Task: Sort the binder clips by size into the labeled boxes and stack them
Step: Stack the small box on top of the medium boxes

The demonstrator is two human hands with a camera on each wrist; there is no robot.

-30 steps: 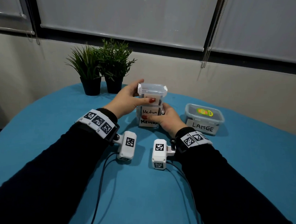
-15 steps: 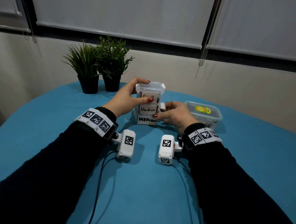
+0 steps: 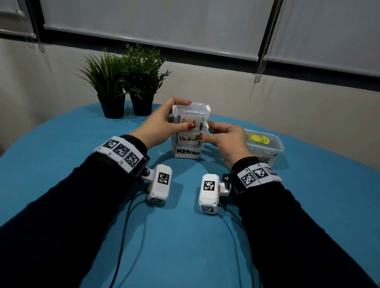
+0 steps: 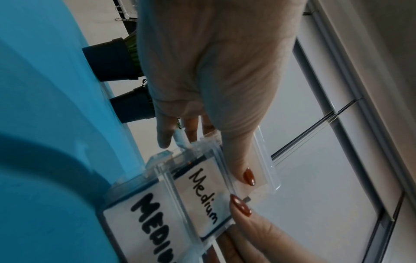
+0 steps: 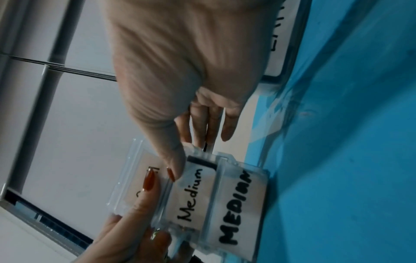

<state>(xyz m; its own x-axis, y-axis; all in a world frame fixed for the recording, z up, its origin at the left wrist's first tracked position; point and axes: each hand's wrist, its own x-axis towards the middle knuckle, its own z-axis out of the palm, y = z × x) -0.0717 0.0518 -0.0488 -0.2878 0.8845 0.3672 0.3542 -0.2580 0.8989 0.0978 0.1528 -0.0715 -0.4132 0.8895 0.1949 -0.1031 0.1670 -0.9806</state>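
Note:
Three small clear lidded boxes are stacked on the blue table (image 3: 179,232). The bottom box (image 3: 187,153) reads "MEDIUM" and the middle box (image 3: 187,139) reads "Medium". The top box (image 3: 192,109) has a label partly covered by a thumb. My left hand (image 3: 175,118) grips the top box, thumb on its front and fingers over its left side. My right hand (image 3: 205,131) pinches the right end of the middle box, just under the top one. In the left wrist view the left hand (image 4: 209,156) holds the top box (image 4: 265,160). In the right wrist view the right hand (image 5: 189,156) is on the middle box (image 5: 191,195).
A bigger clear box labelled LARGE (image 3: 265,146) stands closed to the right of the stack, partly behind my right wrist. Two potted plants (image 3: 126,82) stand at the far left edge of the table. Camera cables trail toward me across the table.
The top box came down level onto the two medium boxes. My right hand moved up from the lower boxes to the right end of the middle one.

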